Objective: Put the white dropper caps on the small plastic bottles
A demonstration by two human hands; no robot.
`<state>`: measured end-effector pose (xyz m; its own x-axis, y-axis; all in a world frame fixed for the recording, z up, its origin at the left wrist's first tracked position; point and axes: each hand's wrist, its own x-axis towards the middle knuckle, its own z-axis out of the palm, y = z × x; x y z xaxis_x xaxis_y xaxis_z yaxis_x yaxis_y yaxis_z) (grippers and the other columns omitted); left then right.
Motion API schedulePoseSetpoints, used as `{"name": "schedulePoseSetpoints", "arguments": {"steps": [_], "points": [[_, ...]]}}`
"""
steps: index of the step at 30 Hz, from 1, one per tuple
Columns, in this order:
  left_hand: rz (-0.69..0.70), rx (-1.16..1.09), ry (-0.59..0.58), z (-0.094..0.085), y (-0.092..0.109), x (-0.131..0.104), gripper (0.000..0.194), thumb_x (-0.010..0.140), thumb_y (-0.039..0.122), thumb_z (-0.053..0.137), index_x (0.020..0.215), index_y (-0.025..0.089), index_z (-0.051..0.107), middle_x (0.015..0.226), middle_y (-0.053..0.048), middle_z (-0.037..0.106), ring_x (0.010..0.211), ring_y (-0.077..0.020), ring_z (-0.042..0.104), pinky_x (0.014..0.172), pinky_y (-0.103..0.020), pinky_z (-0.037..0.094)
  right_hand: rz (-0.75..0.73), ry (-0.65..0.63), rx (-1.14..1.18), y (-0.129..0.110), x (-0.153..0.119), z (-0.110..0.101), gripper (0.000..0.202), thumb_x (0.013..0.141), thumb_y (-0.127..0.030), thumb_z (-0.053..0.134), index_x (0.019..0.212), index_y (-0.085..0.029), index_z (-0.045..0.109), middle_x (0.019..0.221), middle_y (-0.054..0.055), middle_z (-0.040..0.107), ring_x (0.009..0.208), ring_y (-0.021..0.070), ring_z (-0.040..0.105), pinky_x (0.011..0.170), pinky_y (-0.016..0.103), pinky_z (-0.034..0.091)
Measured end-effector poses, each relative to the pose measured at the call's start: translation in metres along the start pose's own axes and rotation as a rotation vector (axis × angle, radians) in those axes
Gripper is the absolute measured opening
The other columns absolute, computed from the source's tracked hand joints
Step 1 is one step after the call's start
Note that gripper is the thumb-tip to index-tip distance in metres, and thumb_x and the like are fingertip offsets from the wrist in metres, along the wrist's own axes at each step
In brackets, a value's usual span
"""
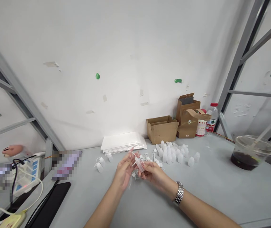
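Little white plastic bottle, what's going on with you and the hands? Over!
Right bare hand: holding small translucent white plastic bottle. Left bare hand: close beside it. Small white plastic pieces scattered close by. Over.

single head-worn view, looking forward and down over the near edge of the bench, facing the white wall, forearms close below, no second view sharing the scene

An open cardboard box stands beside a brown paper bag on the table.
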<state>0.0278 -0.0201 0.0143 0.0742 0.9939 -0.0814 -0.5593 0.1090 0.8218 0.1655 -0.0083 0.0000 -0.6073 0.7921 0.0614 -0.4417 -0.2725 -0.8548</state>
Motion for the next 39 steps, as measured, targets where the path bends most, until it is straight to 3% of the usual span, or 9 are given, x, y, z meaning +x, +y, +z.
{"name": "schedulePoseSetpoints", "arguments": {"steps": [3, 10, 17, 22, 25, 28, 32, 34, 39], "points": [[0.061, -0.098, 0.093, -0.007, 0.003, 0.004, 0.034, 0.075, 0.022, 0.059, 0.109, 0.023, 0.058, 0.111, -0.007, 0.063, 0.102, -0.0182, 0.057, 0.076, -0.026, 0.048, 0.024, 0.013, -0.011, 0.003, -0.001, 0.003, 0.030, 0.070, -0.042, 0.064, 0.066, -0.012, 0.061, 0.062, 0.004, 0.063, 0.046, 0.0074, 0.044, 0.052, 0.022, 0.031], [0.038, -0.177, 0.233, -0.010, 0.006, 0.009, 0.010, 0.078, 0.014, 0.054, 0.081, 0.013, 0.064, 0.093, -0.008, 0.069, 0.087, -0.0158, 0.064, 0.077, -0.024, 0.049, 0.061, 0.025, -0.126, 0.005, -0.002, 0.007, 0.039, 0.071, -0.050, 0.060, 0.069, -0.011, 0.062, 0.059, 0.004, 0.063, 0.044, 0.0065, 0.043, 0.050, 0.022, 0.030], [-0.086, -0.182, 0.157, -0.006, 0.004, 0.006, 0.016, 0.079, 0.015, 0.049, 0.083, 0.013, 0.065, 0.093, -0.009, 0.069, 0.091, -0.0178, 0.063, 0.074, -0.026, 0.049, -0.016, 0.072, -0.189, 0.002, 0.000, 0.008, 0.038, 0.068, -0.053, 0.060, 0.061, -0.016, 0.054, 0.048, -0.002, 0.056, 0.044, 0.0100, 0.049, 0.047, 0.023, 0.033], [-0.090, -0.149, 0.147, -0.009, 0.004, 0.008, 0.017, 0.079, 0.023, 0.052, 0.082, 0.014, 0.066, 0.098, -0.009, 0.068, 0.086, -0.0164, 0.063, 0.072, -0.025, 0.048, -0.032, 0.147, -0.194, 0.001, 0.001, 0.004, 0.037, 0.068, -0.052, 0.060, 0.063, -0.016, 0.054, 0.049, -0.002, 0.056, 0.045, 0.0097, 0.048, 0.049, 0.024, 0.035], [-0.038, 0.082, 0.203, -0.015, 0.008, 0.011, 0.020, 0.074, 0.031, 0.059, 0.084, 0.015, 0.067, 0.093, -0.009, 0.068, 0.082, -0.0169, 0.062, 0.072, -0.026, 0.045, -0.063, 0.208, -0.191, -0.002, 0.002, 0.000, 0.037, 0.069, -0.052, 0.060, 0.064, -0.015, 0.056, 0.051, -0.002, 0.056, 0.046, 0.0091, 0.047, 0.048, 0.023, 0.033], [0.121, 0.551, 0.223, -0.023, 0.011, 0.012, 0.015, 0.058, 0.024, 0.072, 0.069, 0.016, 0.068, 0.072, -0.005, 0.066, 0.069, -0.0165, 0.057, 0.066, -0.025, 0.041, -0.116, 0.292, -0.171, -0.007, 0.004, -0.004, 0.037, 0.070, -0.052, 0.059, 0.067, -0.015, 0.057, 0.050, -0.002, 0.055, 0.045, 0.0080, 0.044, 0.047, 0.022, 0.031], [0.160, 0.997, 0.037, -0.035, 0.011, 0.006, 0.025, 0.042, 0.012, 0.076, 0.064, 0.019, 0.067, 0.069, -0.001, 0.060, 0.060, -0.0156, 0.050, 0.059, -0.025, 0.038, -0.140, 0.340, -0.132, -0.011, 0.005, -0.006, 0.037, 0.070, -0.051, 0.059, 0.068, -0.014, 0.057, 0.048, -0.003, 0.052, 0.043, 0.0070, 0.042, 0.047, 0.021, 0.030], [0.159, 1.102, -0.025, -0.039, 0.010, 0.003, 0.028, 0.043, 0.008, 0.073, 0.068, 0.020, 0.066, 0.076, -0.001, 0.059, 0.064, -0.0167, 0.050, 0.061, -0.026, 0.038, -0.138, 0.332, -0.139, -0.010, 0.005, -0.006, 0.037, 0.070, -0.051, 0.060, 0.068, -0.014, 0.057, 0.048, -0.003, 0.052, 0.043, 0.0069, 0.041, 0.046, 0.021, 0.030], [0.084, 1.267, -0.155, -0.039, 0.008, 0.002, 0.016, 0.058, 0.010, 0.060, 0.069, 0.020, 0.065, 0.083, -0.003, 0.056, 0.077, -0.0197, 0.051, 0.073, -0.031, 0.039, -0.130, 0.318, -0.154, -0.005, 0.005, -0.004, 0.037, 0.069, -0.051, 0.060, 0.066, -0.014, 0.057, 0.049, -0.003, 0.053, 0.043, 0.0076, 0.043, 0.044, 0.021, 0.029]]}}
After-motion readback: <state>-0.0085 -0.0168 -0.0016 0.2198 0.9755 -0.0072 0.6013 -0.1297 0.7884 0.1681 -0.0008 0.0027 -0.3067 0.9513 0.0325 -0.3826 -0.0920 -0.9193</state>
